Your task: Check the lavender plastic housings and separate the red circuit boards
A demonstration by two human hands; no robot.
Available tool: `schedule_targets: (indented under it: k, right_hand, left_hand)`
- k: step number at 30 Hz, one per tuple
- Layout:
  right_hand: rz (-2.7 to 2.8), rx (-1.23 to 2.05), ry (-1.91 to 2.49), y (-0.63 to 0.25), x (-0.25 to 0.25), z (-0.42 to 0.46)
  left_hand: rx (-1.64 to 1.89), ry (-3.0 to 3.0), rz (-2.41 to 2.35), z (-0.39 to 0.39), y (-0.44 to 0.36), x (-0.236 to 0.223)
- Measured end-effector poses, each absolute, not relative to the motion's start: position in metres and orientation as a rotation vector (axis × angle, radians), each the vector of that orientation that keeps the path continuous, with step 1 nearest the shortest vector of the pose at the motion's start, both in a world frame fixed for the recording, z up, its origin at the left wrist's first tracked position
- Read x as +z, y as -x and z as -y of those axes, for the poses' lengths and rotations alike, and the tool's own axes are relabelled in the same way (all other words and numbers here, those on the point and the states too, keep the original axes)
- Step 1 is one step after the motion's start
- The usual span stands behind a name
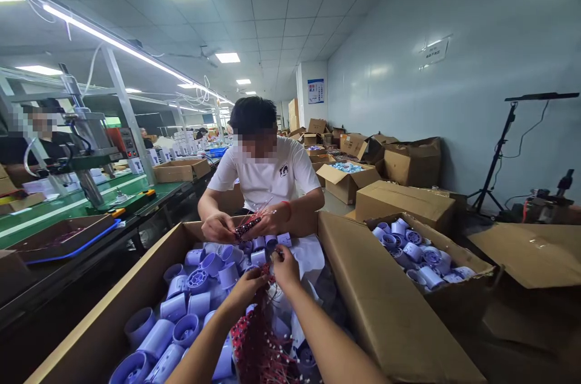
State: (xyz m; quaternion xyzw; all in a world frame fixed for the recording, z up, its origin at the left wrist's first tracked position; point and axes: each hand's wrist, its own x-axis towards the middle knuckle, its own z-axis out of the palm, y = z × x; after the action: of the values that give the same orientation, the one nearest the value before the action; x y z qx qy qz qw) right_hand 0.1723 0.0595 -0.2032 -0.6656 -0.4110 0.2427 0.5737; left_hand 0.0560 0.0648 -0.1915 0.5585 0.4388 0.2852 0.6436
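My left hand [247, 287] and my right hand [285, 266] meet over a large cardboard box [136, 293] full of lilac plastic cylinder parts [195, 305]. Both hands are closed around a bundle of thin red wires with small dark parts [261, 335] that hangs down between my forearms. The right hand pinches something small at the top of the bundle. Across the box sits a co-worker in a white T-shirt [267, 175], whose two hands [245, 226] hold a similar bundle of red wires.
A second open box of lilac parts [420, 254] stands to the right, with more cardboard boxes [403, 199] behind it. A green workbench with a press machine [86, 148] runs along the left. A black light stand [499, 148] is by the right wall.
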Motion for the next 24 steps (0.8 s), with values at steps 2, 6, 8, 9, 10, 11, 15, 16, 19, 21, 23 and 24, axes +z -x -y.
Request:
schedule_targets:
  k: [2, 6, 8, 9, 10, 11, 15, 16, 19, 21, 23, 24]
  right_hand:
    - [0.966, 0.567, 1.561, -0.175, -0.202, -0.060]
    - [1.050, 0.635, 1.471, -0.170, -0.205, -0.060]
    - [1.111, 0.701, 1.395, -0.165, -0.208, -0.060]
    - [1.133, 0.730, 1.360, -0.162, -0.210, -0.061]
    - [1.142, 0.752, 1.332, -0.161, -0.211, -0.061]
    - [1.140, 0.766, 1.310, -0.160, -0.212, -0.062]
    - [1.059, 0.796, 1.274, -0.161, -0.214, -0.066]
    - [1.038, 0.809, 1.270, -0.161, -0.214, -0.066]
    - [1.000, 0.855, 1.255, -0.162, -0.214, -0.066]
    - [0.993, 0.875, 1.251, -0.162, -0.214, -0.065]
    - [0.988, 0.870, 1.253, -0.162, -0.213, -0.065]
    - [0.985, 0.858, 1.255, -0.162, -0.213, -0.064]
  left_hand:
    - [0.663, -1.283, -0.983, -0.067, -0.055, -0.193]
    - [0.709, -1.289, -0.938, -0.071, -0.053, -0.199]
    - [0.726, -1.273, -0.908, -0.072, -0.053, -0.201]
    - [0.734, -1.265, -0.897, -0.072, -0.053, -0.201]
    - [0.741, -1.258, -0.886, -0.072, -0.053, -0.201]
    - [0.749, -1.253, -0.871, -0.071, -0.054, -0.200]
    - [0.759, -1.240, -0.780, -0.067, -0.055, -0.193]
    - [0.757, -1.235, -0.768, -0.065, -0.055, -0.191]
    - [0.768, -1.217, -0.752, -0.061, -0.057, -0.186]
    - [0.769, -1.213, -0.765, -0.059, -0.057, -0.184]
    - [0.764, -1.215, -0.826, -0.057, -0.058, -0.183]
    - [0.761, -1.215, -0.866, -0.057, -0.058, -0.182]
